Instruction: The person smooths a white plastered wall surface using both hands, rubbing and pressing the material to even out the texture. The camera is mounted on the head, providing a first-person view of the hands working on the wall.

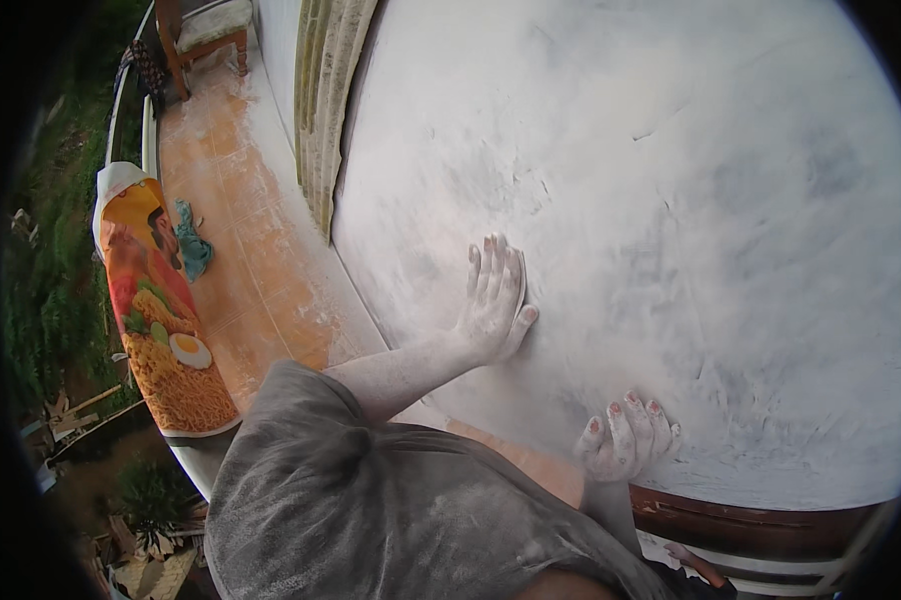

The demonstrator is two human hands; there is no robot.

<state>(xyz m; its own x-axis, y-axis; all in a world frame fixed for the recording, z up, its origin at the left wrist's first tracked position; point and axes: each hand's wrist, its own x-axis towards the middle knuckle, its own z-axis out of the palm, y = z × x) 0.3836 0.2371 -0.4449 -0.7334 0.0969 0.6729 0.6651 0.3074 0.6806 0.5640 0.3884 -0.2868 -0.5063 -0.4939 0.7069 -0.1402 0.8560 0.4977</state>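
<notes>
A broad white surface (771, 280), smeared with grey patches and powder, fills the right side. My left hand (496, 310), coated in white dust, presses on it with fingers stretched and close together. The edge of a thin flat piece, apparently sandpaper (522, 276), shows beside its fingers; the palm hides the rest. Lower and to the right, near the surface's brown bottom edge, my right hand (629, 438) rests its slightly bent fingers against it. Nothing shows in that hand. My left forearm is dusty as well, and a grey shirt covers the upper arm.
Dusty orange floor tiles (236, 200) run along the left, with a wooden chair (206, 40) at the far end. A printed banner (161, 320) hangs along the railing, a teal cloth (193, 242) beside it. Greenery lies beyond. A ridged beige strip (326, 110) borders the white surface.
</notes>
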